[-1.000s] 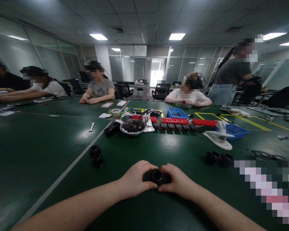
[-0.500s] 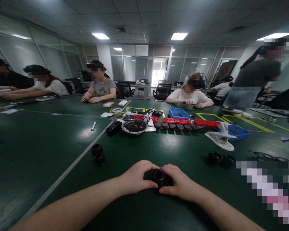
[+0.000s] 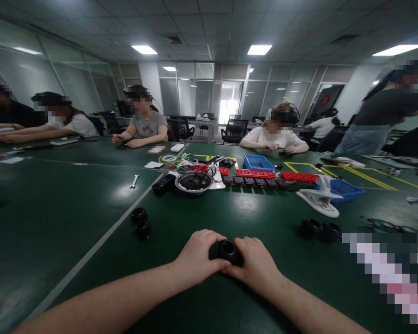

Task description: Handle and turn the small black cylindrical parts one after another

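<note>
Between both hands sits a black round part (image 3: 227, 249) with a hole in its middle, close above or on the green table (image 3: 181, 306). My left hand (image 3: 201, 258) curls its fingers and thumb around the part's left side. On the other side, my right hand (image 3: 255, 261) grips it with the thumb below and the fingers behind. The part's underside is hidden. Similar black round parts (image 3: 140, 222) stand as a pair to the left. Another pair of black round parts (image 3: 321, 230) lies to the right.
Farther back lie a metal bowl (image 3: 193, 183) with cables, red power strips (image 3: 255, 173), a white clamp-like stand (image 3: 319, 199) and blue bins (image 3: 258, 163). A wrench (image 3: 134, 181) lies at left, glasses (image 3: 393, 226) at right. Several people sit around the table; one stands at far right.
My right thumb has shifted left and in under the black round part, close to my left thumb. The part stays between both hands. The standing person has moved rightward.
</note>
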A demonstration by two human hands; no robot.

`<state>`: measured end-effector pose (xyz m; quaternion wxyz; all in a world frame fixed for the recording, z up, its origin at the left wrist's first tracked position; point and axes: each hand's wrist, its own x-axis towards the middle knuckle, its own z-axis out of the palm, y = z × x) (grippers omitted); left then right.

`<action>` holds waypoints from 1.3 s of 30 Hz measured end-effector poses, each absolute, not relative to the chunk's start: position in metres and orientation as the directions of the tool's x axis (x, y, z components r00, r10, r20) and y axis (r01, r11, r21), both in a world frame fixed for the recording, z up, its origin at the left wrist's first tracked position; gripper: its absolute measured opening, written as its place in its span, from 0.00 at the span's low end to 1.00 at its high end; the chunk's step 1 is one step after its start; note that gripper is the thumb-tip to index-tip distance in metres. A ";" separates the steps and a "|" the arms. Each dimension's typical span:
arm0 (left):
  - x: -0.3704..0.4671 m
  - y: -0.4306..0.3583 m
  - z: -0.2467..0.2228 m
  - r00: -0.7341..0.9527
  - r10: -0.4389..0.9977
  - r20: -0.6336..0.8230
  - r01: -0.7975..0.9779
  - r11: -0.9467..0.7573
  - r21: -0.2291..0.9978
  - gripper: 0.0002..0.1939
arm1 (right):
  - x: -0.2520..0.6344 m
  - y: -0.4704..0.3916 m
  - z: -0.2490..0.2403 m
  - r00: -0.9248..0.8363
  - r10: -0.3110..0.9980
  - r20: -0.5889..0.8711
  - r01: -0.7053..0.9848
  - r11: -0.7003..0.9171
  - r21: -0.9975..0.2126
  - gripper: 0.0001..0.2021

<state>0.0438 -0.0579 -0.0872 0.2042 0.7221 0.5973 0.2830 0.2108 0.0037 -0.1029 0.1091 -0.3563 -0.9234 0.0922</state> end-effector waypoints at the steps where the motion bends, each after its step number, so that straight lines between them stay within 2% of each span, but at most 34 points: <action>1: 0.044 -0.058 -0.087 0.123 0.978 0.167 0.748 -0.202 0.632 0.18 | 0.211 0.004 -0.103 -0.724 0.676 0.140 0.633 0.731 -0.255 0.20; 6: 0.035 -0.055 -0.086 0.270 0.948 0.169 0.679 -0.312 0.664 0.18 | 0.217 0.010 -0.097 -0.822 0.561 0.094 0.452 0.744 -0.492 0.23; 11: 0.029 -0.054 -0.082 0.402 0.904 0.147 0.630 -0.389 0.672 0.19 | 0.224 0.018 -0.089 -0.876 0.481 -0.037 0.398 0.676 -0.621 0.14; 14: 0.030 -0.055 -0.082 0.408 0.901 0.144 0.633 -0.393 0.667 0.20 | 0.223 0.020 -0.090 -0.860 0.506 -0.067 0.434 0.655 -0.619 0.14; 16: 0.033 -0.056 -0.083 0.374 0.916 0.145 0.662 -0.373 0.649 0.20 | 0.221 0.017 -0.094 -0.830 0.553 -0.064 0.483 0.658 -0.577 0.16; 20: 0.043 -0.058 -0.087 0.193 0.971 0.144 0.752 -0.241 0.614 0.18 | 0.211 0.004 -0.099 -0.720 0.692 0.054 0.638 0.690 -0.342 0.17; 23: 0.048 -0.059 -0.089 0.113 0.979 0.169 0.771 -0.194 0.607 0.17 | 0.205 -0.003 -0.101 -0.684 0.716 0.140 0.683 0.696 -0.223 0.15; 25: 0.047 -0.058 -0.090 0.113 0.977 0.183 0.762 -0.203 0.614 0.17 | 0.205 -0.003 -0.101 -0.690 0.711 0.134 0.673 0.699 -0.241 0.16; 27: 0.044 -0.057 -0.090 0.146 0.971 0.189 0.740 -0.234 0.630 0.17 | 0.209 0.001 -0.102 -0.710 0.693 0.121 0.634 0.705 -0.319 0.19; 31: 0.035 -0.056 -0.086 0.293 0.940 0.176 0.670 -0.333 0.663 0.17 | 0.220 0.016 -0.100 -0.825 0.560 0.077 0.458 0.743 -0.488 0.24; 35: 0.030 -0.055 -0.082 0.385 0.911 0.145 0.636 -0.376 0.674 0.20 | 0.227 0.022 -0.091 -0.897 0.442 0.007 0.367 0.753 -0.546 0.19; 39: 0.030 -0.055 -0.081 0.413 0.895 0.169 0.625 -0.413 0.662 0.25 | 0.227 0.019 -0.085 -0.894 0.447 -0.016 0.378 0.736 -0.561 0.18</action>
